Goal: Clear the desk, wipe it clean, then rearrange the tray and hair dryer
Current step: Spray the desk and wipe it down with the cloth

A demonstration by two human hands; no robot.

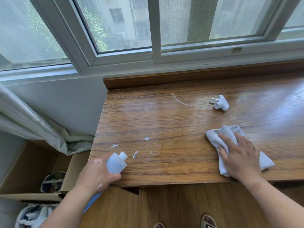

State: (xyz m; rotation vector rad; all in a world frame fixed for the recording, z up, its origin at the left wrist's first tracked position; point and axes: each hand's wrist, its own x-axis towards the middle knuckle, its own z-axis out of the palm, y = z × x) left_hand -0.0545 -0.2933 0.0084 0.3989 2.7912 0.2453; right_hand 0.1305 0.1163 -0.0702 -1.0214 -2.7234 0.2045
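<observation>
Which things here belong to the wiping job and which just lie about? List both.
In the job: bottle in left hand, cloth under right hand, spray head, white spots, desk.
Lying about: cardboard box, curtain, sandal in the box.

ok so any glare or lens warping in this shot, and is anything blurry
Head view: window daylight lays a pale glare over the far right of the brown wooden desk; the wide-angle lens slants and bows the white window frame; the white plastic spray head and the crumpled white cloth under the right hand look sharp; shadows are soft.
</observation>
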